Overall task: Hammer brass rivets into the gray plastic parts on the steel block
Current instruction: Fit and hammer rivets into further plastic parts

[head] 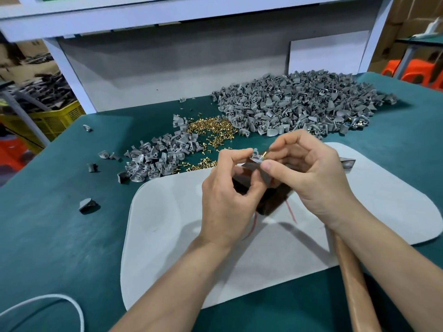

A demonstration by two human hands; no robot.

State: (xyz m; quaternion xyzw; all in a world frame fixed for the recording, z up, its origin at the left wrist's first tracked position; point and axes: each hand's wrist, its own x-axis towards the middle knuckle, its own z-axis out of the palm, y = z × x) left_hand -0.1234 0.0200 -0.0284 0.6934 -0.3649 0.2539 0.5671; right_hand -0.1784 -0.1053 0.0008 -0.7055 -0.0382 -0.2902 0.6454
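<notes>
Left hand [227,188] pinches gray plastic part [256,155]; right hand [309,173] pinches brass rivet [264,155] at it, above steel block [261,188]; hammer [354,283] on desk [60,236].

Two bare hands and two bare arms show. The left hand [225,195] has a wide, smooth back, and its knuckles make small bumps at the far side. The right hand [309,178] has a thick thumb. The thumbnail [266,166] is short and round at the tip. Small creases cross the finger joints on both hands. The left arm [172,279] is bare from the wrist down to the near edge. The right arm [388,257] is bare too, and it gets wider toward the near right corner.
</notes>
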